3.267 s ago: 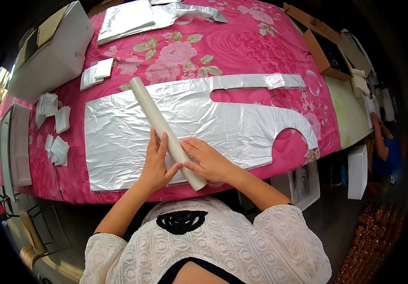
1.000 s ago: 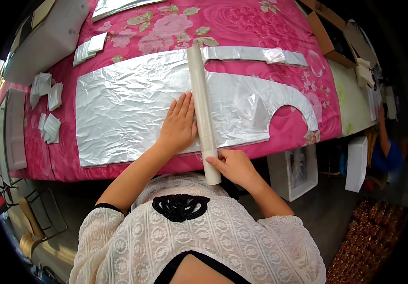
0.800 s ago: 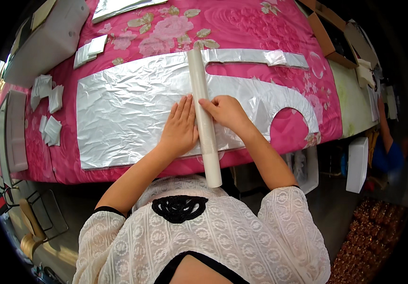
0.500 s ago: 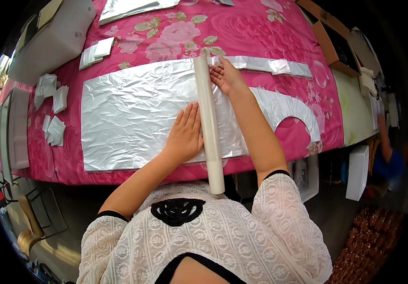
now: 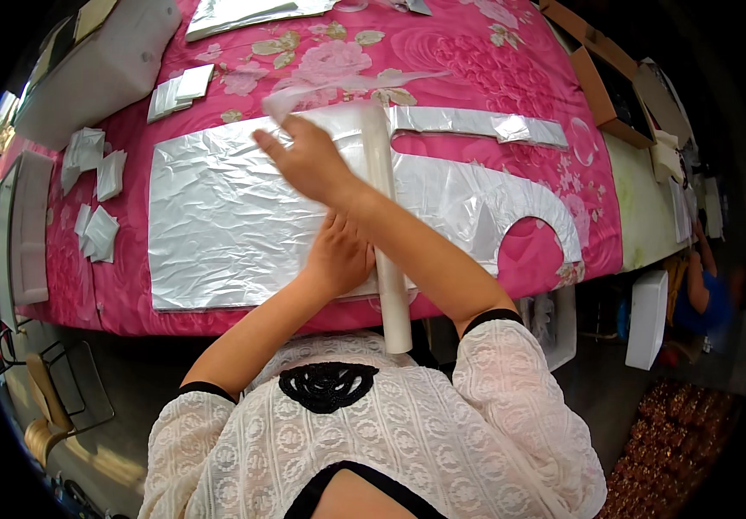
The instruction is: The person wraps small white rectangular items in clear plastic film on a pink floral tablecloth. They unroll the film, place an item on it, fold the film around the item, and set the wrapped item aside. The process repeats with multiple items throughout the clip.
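A silver, crinkled foil-like sheet cut in an apron shape (image 5: 217, 216) lies flat across the pink flowered cloth. Across it rests a long pale roll of plastic film (image 5: 393, 298), its near end sticking out past the table edge. My left hand (image 5: 338, 255) lies on the sheet against the roll's left side, fingers extended and their tips partly covered by my right wrist. My right hand (image 5: 311, 160) crosses above it, thumb and a finger apart in outline. From its fingers a blurred strip of clear plastic film (image 5: 343, 84) trails off to the right; the exact grip is smeared.
A narrow silver strip (image 5: 468, 121) lies at the right. Small folded silver packets (image 5: 100, 233) lie at the left, near white foam boxes (image 5: 100, 78). An open cardboard box (image 5: 611, 91) stands at the far right. Another person's arm (image 5: 699, 290) shows beyond the table.
My right hand has swept left from the roll's far end and now crosses over my left hand, drawing clear film along. My left hand stays beside the roll.
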Demonstrator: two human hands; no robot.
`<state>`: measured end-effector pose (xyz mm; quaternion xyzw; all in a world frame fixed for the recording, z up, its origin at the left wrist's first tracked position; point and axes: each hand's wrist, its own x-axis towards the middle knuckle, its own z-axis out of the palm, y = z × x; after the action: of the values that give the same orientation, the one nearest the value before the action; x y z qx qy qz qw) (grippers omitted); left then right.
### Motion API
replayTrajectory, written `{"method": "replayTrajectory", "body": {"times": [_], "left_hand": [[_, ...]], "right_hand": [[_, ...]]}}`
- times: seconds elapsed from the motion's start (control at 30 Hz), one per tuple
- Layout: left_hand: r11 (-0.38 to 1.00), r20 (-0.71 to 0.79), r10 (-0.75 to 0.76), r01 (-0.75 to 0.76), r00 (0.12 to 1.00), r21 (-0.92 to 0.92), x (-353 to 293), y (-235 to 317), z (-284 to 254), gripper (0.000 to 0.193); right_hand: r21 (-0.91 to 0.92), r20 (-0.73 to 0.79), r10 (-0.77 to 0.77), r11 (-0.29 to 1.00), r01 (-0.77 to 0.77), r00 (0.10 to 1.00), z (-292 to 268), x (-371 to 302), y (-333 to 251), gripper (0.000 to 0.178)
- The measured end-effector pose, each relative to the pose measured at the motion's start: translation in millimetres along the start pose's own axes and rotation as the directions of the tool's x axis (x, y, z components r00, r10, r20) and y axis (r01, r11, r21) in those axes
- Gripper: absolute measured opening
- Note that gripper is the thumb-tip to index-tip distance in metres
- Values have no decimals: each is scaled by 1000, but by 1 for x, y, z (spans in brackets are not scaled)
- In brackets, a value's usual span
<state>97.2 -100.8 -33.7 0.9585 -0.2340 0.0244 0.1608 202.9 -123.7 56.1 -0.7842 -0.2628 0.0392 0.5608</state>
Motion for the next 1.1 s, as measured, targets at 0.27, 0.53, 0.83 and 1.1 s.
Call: {"method": "replayTrajectory", "body": {"times": [0.27,0.53,0.83,1.1], "left_hand": [[999,-62,-37,37,997,-3,1,3,10,67],[988,-232,-28,-8,972,-154,1,1,16,63],[933,-292,-135,22,947,-359,-36,-33,-32,66],[448,-301,-806,192,511,-873,-196,-147,-111,49]], "right_hand": [[-111,709,-55,976,189,703,157,-43,-26,69],[-356,234,-391,817,453,890,-59,-110,26,32],[-447,567,-281,685,576,775,-82,-122,56,57],[586,575,-721,693,420,386,101,-111,-70,42]]}}
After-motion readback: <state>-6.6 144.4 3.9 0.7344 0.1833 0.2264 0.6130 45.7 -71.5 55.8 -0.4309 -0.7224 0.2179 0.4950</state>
